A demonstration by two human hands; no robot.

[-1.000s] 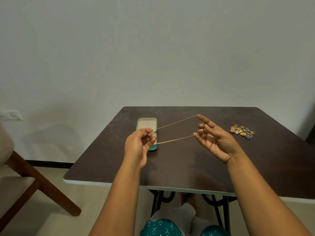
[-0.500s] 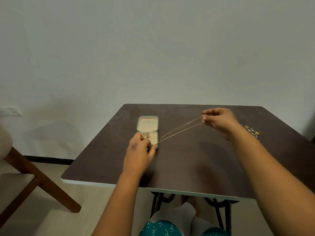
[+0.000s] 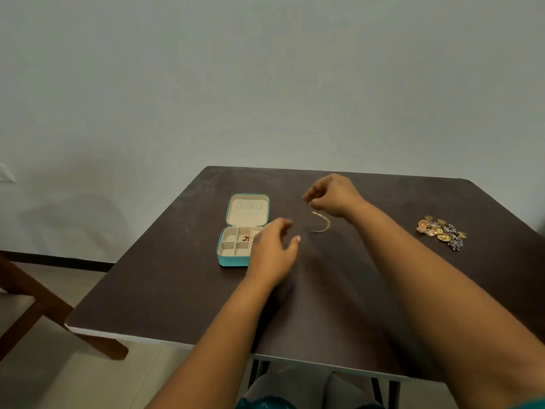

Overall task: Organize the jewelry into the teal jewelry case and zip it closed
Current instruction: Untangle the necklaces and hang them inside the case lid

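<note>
The teal jewelry case [image 3: 233, 262] lies open on the dark table [image 3: 165, 290], its cream lid [image 3: 249, 209] flat behind the divided tray. A small gold piece [image 3: 245, 238] sits in a middle compartment. My left hand [image 3: 272, 252] hovers over the tray's right side, blurred, fingers apart and holding nothing. My right hand [image 3: 333, 196] is to the right of the lid with its fingertips pinched. The gold chain [image 3: 323, 222] curls just under it, its lower end on the table. A pile of gold and silver jewelry [image 3: 441, 231] lies at the far right.
A wooden chair [image 3: 38, 305] stands to the left of the table. The table's near edge [image 3: 206, 345] runs just above my knees. A plain wall rises behind the table.
The chain was stretched taut between both hands. My left hand has let go and opened, and the chain now hangs slack in a curl under my right hand.
</note>
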